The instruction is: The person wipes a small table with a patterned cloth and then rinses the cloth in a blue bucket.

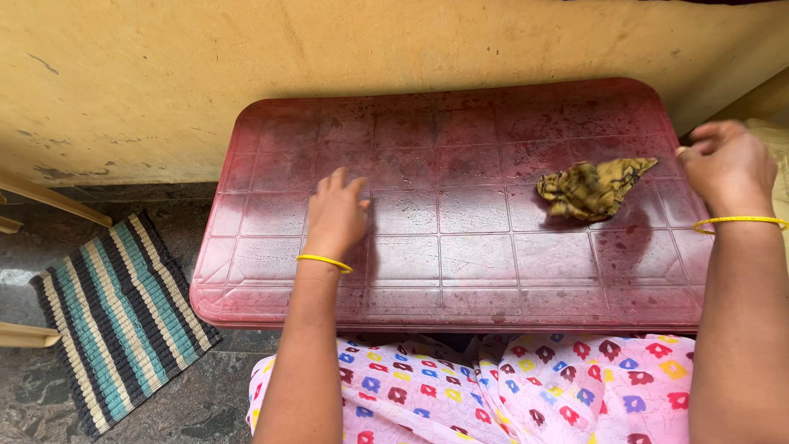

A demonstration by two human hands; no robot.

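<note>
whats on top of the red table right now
A crumpled yellow-brown cloth lies on the red table, and the left hand rests flat on it. Anything beneath the cloth or palm is covered.

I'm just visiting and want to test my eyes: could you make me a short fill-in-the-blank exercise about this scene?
1. The left hand rests flat on the ____ plastic table.
2. The crumpled cloth lies nearest the ____ hand.
3. Each wrist wears a ____ bangle.
4. The striped mat lies on the ____, left of the table.

Missing words: red; right; yellow; floor
</note>
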